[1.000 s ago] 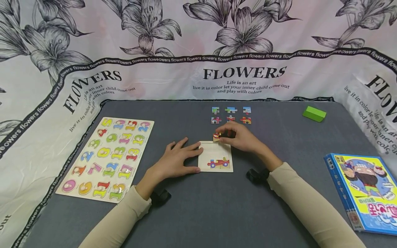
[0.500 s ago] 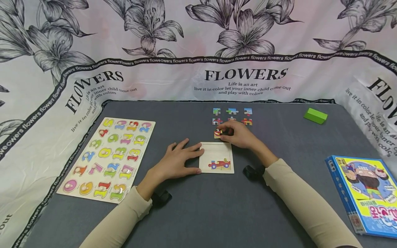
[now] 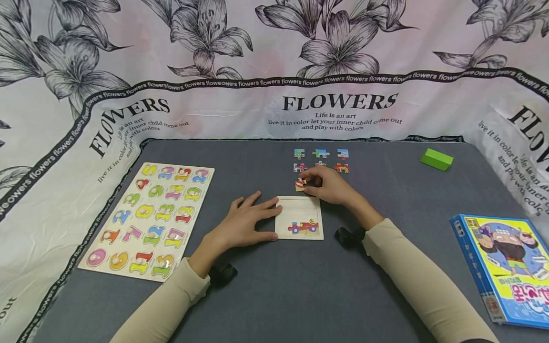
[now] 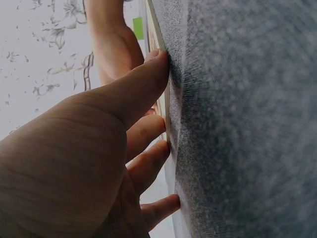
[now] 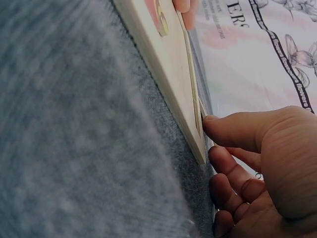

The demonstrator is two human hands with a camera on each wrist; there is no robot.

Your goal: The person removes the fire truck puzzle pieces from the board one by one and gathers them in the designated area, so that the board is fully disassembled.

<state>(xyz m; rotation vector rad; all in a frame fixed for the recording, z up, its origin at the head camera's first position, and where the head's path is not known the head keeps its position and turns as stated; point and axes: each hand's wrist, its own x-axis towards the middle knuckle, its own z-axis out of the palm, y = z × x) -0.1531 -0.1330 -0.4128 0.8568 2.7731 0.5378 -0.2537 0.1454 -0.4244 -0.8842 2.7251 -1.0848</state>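
Note:
A small square wooden puzzle tray (image 3: 297, 208) lies mid-table, with joined pieces showing a red truck (image 3: 303, 227) along its near side. My left hand (image 3: 242, 223) has its fingers spread, thumb and fingertips touching the tray's left edge. Just past the tray's far edge is a red and yellow jigsaw piece (image 3: 300, 185), low at the table. My right hand (image 3: 332, 186) pinches this piece at its right side with curled fingers. In the right wrist view the thumb (image 5: 233, 130) is beside the tray's corner, and the piece is mostly hidden.
Several jigsaw pieces (image 3: 320, 153) lie in two rows beyond my right hand, one partly covered by it. A number puzzle board (image 3: 143, 224) is at the left. A green block (image 3: 436, 159) sits far right, a blue and yellow box (image 3: 502, 267) near right.
My right hand has moved slightly left and toward me, and the jigsaw piece has gone from raised to low on the table beyond the tray. My left hand stays at the tray.

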